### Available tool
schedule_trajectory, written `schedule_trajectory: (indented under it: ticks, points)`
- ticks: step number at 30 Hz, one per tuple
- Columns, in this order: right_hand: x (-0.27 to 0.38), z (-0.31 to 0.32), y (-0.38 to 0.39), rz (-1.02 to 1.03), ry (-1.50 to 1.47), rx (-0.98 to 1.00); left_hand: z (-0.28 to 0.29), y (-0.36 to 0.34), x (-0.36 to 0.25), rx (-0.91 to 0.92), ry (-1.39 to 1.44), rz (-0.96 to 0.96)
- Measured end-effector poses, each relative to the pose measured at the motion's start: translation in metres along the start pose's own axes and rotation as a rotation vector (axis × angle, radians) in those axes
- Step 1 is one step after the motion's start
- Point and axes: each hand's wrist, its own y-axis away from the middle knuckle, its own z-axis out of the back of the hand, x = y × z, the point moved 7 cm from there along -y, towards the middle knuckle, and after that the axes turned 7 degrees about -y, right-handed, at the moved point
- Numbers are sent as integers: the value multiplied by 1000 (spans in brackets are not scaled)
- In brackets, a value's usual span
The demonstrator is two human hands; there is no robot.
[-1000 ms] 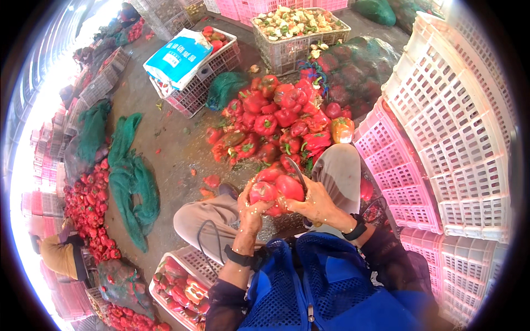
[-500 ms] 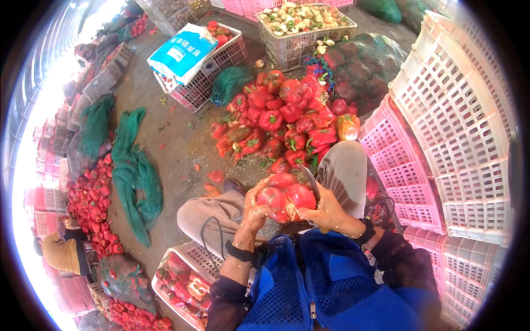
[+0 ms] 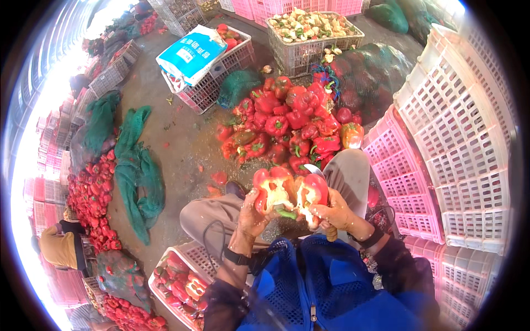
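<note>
A red bell pepper [image 3: 274, 190] is split open above my lap, its pale core and seeds facing up and its green stem at the lower middle. My left hand [image 3: 252, 220] is closed round the left half. The other half is gripped by my right hand [image 3: 338, 214], which also holds a knife [image 3: 330, 234]. The knife's handle sticks out below that hand, and its blade tip shows beyond the pepper; the rest is hidden. Beyond my knees lies a heap of red bell peppers [image 3: 287, 118] on the floor.
A basket [image 3: 194, 256] of cut peppers stands by my left leg. Pink and white crates [image 3: 458, 121] are stacked at my right. Ahead stand a crate of pepper cores [image 3: 298, 58] and a crate with a blue-white sack [image 3: 193, 53]. Green netting [image 3: 138, 171] lies left; a person [image 3: 59, 248] works beyond it.
The pepper has been opened into two spread halves, showing its inside where red skin faced up before. My hands have turned outward with it, and the knife's handle now shows below my right hand.
</note>
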Motion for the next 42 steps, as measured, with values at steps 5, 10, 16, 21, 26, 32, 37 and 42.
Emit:
schedule_trajectory:
  ticks: [5, 10, 16, 21, 26, 32, 37, 42]
  points:
    - [9, -5, 0, 193, 18, 37, -5, 7, 8, -233, -150, 31]
    - [-2, 5, -3, 263, 669, -61, -11, 6, 23, -358, -112, 40]
    - [4, -12, 4, 316, 1012, 30, -8, -15, 35, -194, 83, -35]
    - [4, -33, 6, 216, 771, 227, -4, -24, 29, -26, 247, -146]
    - [55, -41, 46, 178, 129, 152, 17, -37, -21, -227, -74, -478]
    - [223, -27, 173, 644, 64, -666, 51, -7, -74, -117, -78, -418]
    - [279, -29, 252, 1187, 966, -1261, 18, -36, -20, -238, 190, -329]
    - [137, -29, 88, 895, 1024, -434, -35, -62, 4, -250, -52, -331]
